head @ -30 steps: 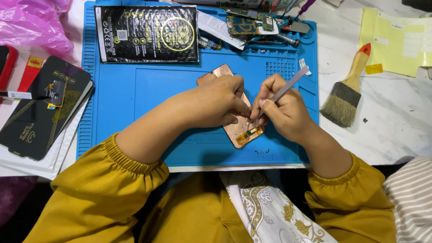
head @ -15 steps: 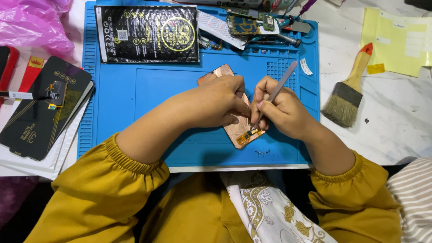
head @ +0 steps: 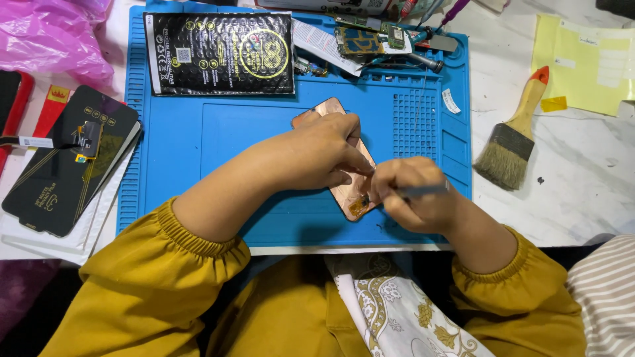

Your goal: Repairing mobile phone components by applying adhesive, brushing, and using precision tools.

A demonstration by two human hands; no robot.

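A copper-coloured phone frame point(head: 347, 192) lies diagonally on a blue work mat point(head: 251, 132). My left hand point(head: 317, 155) presses down on its middle, fingers curled over it. My right hand point(head: 410, 192) grips a thin grey tool point(head: 423, 190) that now lies nearly level, its tip at the lower end of the phone frame. Both sleeves are mustard yellow.
A black bubble-wrap pouch point(head: 221, 53) lies at the mat's top left, circuit boards and tools point(head: 370, 39) at its top edge. A paintbrush point(head: 512, 139) and yellow paper point(head: 582, 63) rest to the right. Black boxes point(head: 66, 158) and pink plastic point(head: 53, 39) sit left.
The tool in my right hand swung down from pointing up-right to nearly horizontal, and that hand shifted slightly lower on the phone. My left hand stayed put.
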